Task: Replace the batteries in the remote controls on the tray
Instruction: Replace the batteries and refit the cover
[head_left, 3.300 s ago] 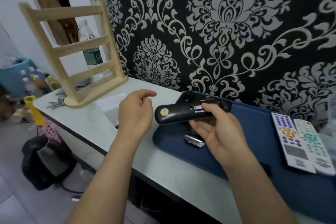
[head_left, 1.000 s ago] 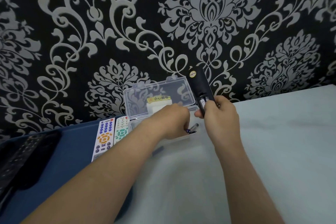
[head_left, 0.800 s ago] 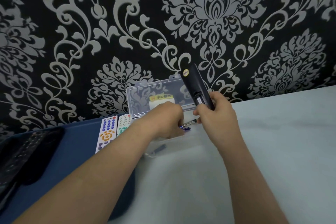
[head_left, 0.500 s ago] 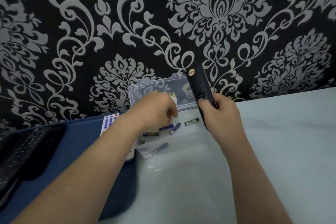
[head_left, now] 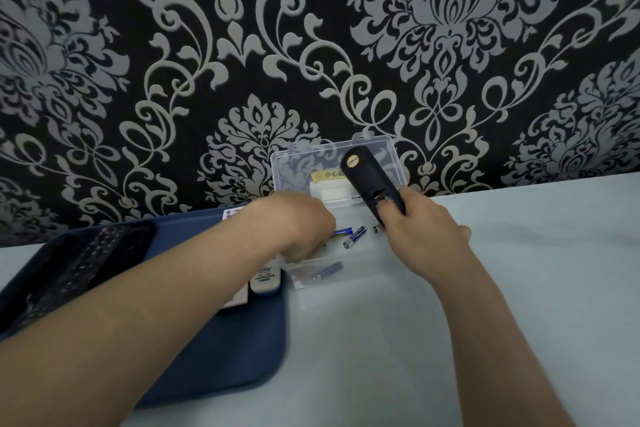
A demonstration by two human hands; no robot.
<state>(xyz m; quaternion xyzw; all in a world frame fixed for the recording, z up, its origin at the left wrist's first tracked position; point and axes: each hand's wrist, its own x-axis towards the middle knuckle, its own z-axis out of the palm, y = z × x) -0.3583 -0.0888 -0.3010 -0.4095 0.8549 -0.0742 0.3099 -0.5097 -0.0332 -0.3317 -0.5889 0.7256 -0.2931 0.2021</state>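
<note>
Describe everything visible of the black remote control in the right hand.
The black remote control is long, narrow glossy plastic, with a round gold sticker near its upper end. Its back faces the camera; the battery bay looks open. It tilts, top leaning left, over the open clear box. The right hand grips its lower end.

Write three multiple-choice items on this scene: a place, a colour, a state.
1. Where is the clear plastic box relative to the dark blue tray? A in it; B to its right, on the pale table; C to its left.
2. What colour is the slim remote control gripped by the right hand? A black; B white; C red.
3. The box's lid is: A shut; B missing; C open, raised.
Answers: B, it stands on the table past the tray's right edge; A, its casing is black; C, it stands upright.
</note>
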